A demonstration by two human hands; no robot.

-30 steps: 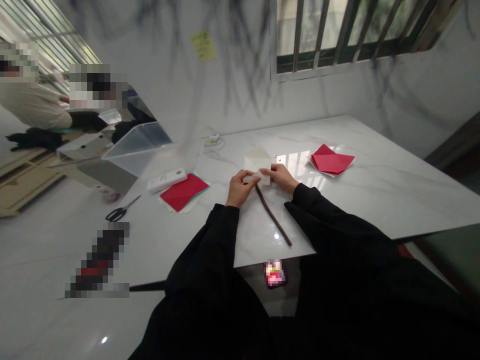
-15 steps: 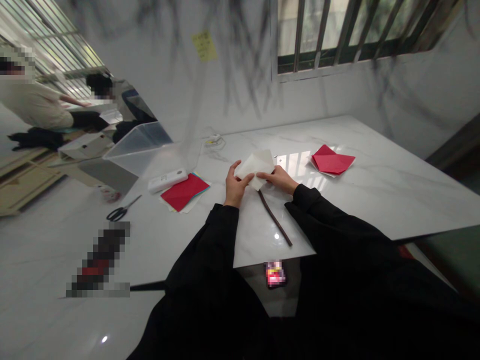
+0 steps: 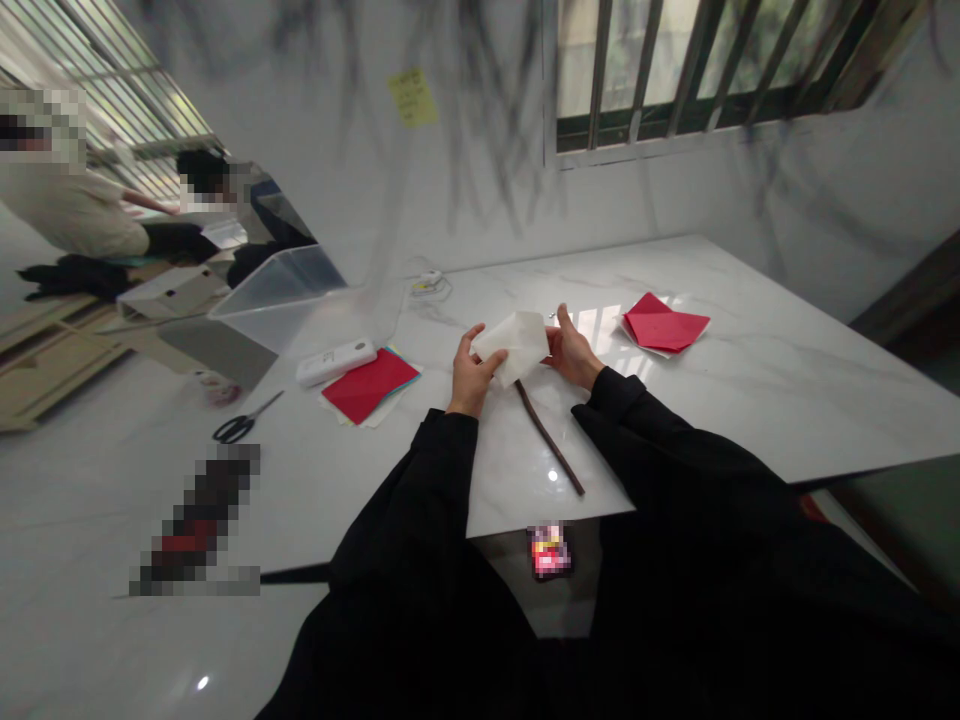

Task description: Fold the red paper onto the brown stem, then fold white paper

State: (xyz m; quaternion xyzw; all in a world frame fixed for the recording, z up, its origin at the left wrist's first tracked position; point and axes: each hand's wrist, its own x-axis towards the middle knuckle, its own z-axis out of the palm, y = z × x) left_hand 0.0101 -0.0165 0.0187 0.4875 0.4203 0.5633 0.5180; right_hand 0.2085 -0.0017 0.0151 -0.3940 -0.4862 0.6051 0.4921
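Observation:
A piece of folded white paper (image 3: pixel 517 338) is held above the table, its lower edge bent. My left hand (image 3: pixel 472 375) grips its left side, thumb on the front and fingers behind. At the paper's right edge is my right hand (image 3: pixel 574 350), open, with the thumb raised and apart; its fingertips are partly hidden behind the paper. A thin brown stick (image 3: pixel 550 440) slants down to the right from just under the paper. Its upper end meets the paper's lower corner, and I cannot tell whether they are joined.
Red paper sheets (image 3: pixel 373 385) lie left beside a white case (image 3: pixel 336 362); folded red paper (image 3: pixel 666 325) lies right. Black-handled scissors (image 3: pixel 236 428) and a clear plastic bin (image 3: pixel 281 295) are at left. Two people sit beyond. A phone-like object (image 3: pixel 550 552) shows below the table edge.
My right thumb has come off the paper's front and lifted, and the right hand has opened slightly to the right. The paper has tilted; my left hand keeps its grip.

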